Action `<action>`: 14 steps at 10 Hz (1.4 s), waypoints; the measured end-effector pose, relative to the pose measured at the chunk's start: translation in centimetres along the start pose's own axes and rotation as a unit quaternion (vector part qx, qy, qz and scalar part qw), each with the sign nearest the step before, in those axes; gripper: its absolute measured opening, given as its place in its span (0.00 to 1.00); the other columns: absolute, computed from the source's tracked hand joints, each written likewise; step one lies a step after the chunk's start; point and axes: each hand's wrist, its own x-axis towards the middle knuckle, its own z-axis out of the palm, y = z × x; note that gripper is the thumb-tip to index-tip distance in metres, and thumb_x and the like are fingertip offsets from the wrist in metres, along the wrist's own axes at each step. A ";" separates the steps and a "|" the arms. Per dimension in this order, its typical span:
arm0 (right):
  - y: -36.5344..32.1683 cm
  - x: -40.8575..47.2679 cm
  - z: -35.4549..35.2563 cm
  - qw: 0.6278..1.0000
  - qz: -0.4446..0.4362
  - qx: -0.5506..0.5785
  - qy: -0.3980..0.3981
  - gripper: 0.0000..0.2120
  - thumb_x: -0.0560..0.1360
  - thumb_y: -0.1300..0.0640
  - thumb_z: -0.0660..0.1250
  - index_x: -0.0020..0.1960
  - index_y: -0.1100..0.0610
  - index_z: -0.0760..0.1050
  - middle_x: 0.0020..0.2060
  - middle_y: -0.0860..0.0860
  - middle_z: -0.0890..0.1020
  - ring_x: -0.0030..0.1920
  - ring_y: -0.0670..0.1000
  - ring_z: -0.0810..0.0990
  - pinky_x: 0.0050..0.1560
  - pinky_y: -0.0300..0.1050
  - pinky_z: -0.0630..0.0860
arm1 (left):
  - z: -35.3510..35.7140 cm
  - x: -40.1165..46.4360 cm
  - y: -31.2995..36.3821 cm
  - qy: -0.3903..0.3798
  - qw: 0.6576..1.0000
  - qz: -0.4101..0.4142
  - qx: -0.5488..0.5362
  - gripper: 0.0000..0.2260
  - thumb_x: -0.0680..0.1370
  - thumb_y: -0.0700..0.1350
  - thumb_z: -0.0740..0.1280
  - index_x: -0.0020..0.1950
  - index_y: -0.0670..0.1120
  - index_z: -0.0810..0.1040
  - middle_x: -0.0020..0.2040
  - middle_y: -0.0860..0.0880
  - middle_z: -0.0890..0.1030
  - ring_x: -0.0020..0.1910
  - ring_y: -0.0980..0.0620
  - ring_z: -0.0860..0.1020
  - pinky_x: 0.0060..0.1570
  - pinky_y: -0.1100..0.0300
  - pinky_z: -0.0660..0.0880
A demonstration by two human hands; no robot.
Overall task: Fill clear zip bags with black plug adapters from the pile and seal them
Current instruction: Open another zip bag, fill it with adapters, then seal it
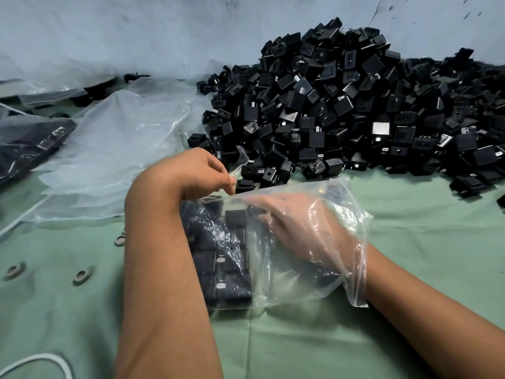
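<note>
the left hand (196, 170) pinches the top edge of the clear plastic zip bag (273, 247) on the green cloth table (410, 242), likely to keep its mouth open. the right hand (297, 222) is inside, fingers fairly straight against the rows of black plug adapters (221, 269), seemingly ordering them; the big pile of loose black adapters (355, 105) sits just behind.

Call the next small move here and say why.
Probably set the adapter down beside the rows already in the bag and pull the right hand out. It is inside the open bag at the adapters; the left hand pinches the top edge.
</note>
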 end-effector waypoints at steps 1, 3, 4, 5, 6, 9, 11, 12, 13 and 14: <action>0.1 -0.4 0.9 0.998 0.022 0.023 0.060 0.14 0.82 0.61 0.60 0.61 0.65 0.80 0.43 0.59 0.85 0.40 0.51 0.79 0.45 0.49 0.80 | 0.1 -0.1 0.0 -0.010 1.000 0.008 0.003 0.10 0.79 0.48 0.73 0.37 0.52 0.87 0.44 0.56 0.85 0.53 0.53 0.81 0.48 0.58 0.75; 0.1 -0.6 1.1 0.994 -0.007 0.037 0.098 0.08 0.78 0.72 0.68 0.50 0.63 0.83 0.39 0.51 0.83 0.37 0.42 0.75 0.45 0.22 0.72 | -0.2 -0.8 0.7 0.065 0.997 0.046 -0.002 0.11 0.79 0.48 0.73 0.36 0.50 0.85 0.36 0.56 0.81 0.40 0.57 0.77 0.40 0.61 0.69; 0.2 -1.2 0.4 0.991 -0.048 0.064 0.108 0.07 0.77 0.73 0.71 0.52 0.66 0.83 0.39 0.54 0.84 0.34 0.43 0.78 0.45 0.18 0.69 | -0.4 -2.3 0.8 0.097 0.993 0.064 0.011 0.13 0.78 0.51 0.73 0.35 0.49 0.83 0.29 0.55 0.78 0.31 0.56 0.74 0.35 0.60 0.67; -0.1 -1.3 -0.3 0.995 -0.028 0.044 0.089 0.09 0.76 0.69 0.72 0.57 0.65 0.83 0.43 0.57 0.86 0.40 0.50 0.82 0.47 0.34 0.77 | 1.4 -4.6 -0.4 0.103 0.989 0.086 0.064 0.11 0.79 0.51 0.72 0.37 0.50 0.84 0.30 0.56 0.80 0.30 0.61 0.77 0.33 0.61 0.68; -0.2 -1.3 -0.7 0.993 -0.047 0.052 0.099 0.11 0.73 0.72 0.72 0.56 0.68 0.83 0.45 0.62 0.86 0.45 0.55 0.83 0.53 0.45 0.82 | 4.6 -6.3 -1.9 0.213 0.964 0.134 0.084 0.05 0.79 0.46 0.71 0.44 0.49 0.84 0.39 0.55 0.82 0.43 0.53 0.79 0.45 0.56 0.75; 0.7 -0.1 -1.0 0.905 0.154 0.393 0.047 0.35 0.57 0.77 0.80 0.62 0.79 0.73 0.48 0.75 0.78 0.44 0.62 0.83 0.44 0.58 0.83 | 8.6 -6.9 -3.3 0.282 0.939 0.166 0.105 0.08 0.80 0.40 0.67 0.56 0.49 0.82 0.55 0.52 0.81 0.57 0.48 0.73 0.60 0.52 0.71; 0.0 -1.0 -0.7 0.987 0.095 0.120 -0.048 0.16 0.81 0.64 0.66 0.66 0.72 0.77 0.58 0.71 0.81 0.57 0.60 0.82 0.62 0.55 0.76 | 8.7 -6.5 -3.4 0.277 0.938 0.173 0.120 0.09 0.79 0.38 0.66 0.56 0.48 0.82 0.54 0.52 0.81 0.56 0.48 0.72 0.60 0.52 0.70; 0.0 0.0 -0.6 0.978 0.019 0.202 -0.053 0.18 0.80 0.66 0.65 0.67 0.75 0.72 0.59 0.73 0.80 0.59 0.65 0.82 0.67 0.58 0.75 | 8.7 -6.4 -3.4 0.277 0.938 0.171 0.123 0.09 0.79 0.38 0.66 0.55 0.48 0.81 0.54 0.52 0.80 0.55 0.48 0.72 0.60 0.51 0.70; 0.5 0.0 -0.1 0.994 -0.028 0.099 -0.022 0.15 0.82 0.63 0.64 0.67 0.66 0.78 0.58 0.63 0.83 0.58 0.61 0.83 0.63 0.55 0.78 | 8.9 -6.3 -3.6 0.277 0.939 0.167 0.121 0.09 0.79 0.38 0.66 0.55 0.47 0.81 0.54 0.52 0.80 0.55 0.48 0.72 0.60 0.52 0.70; 0.2 -0.4 -0.3 0.957 -0.004 0.286 -0.052 0.12 0.73 0.80 0.68 0.56 0.79 0.78 0.45 0.72 0.83 0.43 0.56 0.85 0.53 0.50 0.83 | 8.9 -6.2 -3.9 0.284 0.938 0.169 0.104 0.09 0.79 0.37 0.66 0.55 0.48 0.82 0.54 0.53 0.80 0.56 0.49 0.71 0.60 0.56 0.68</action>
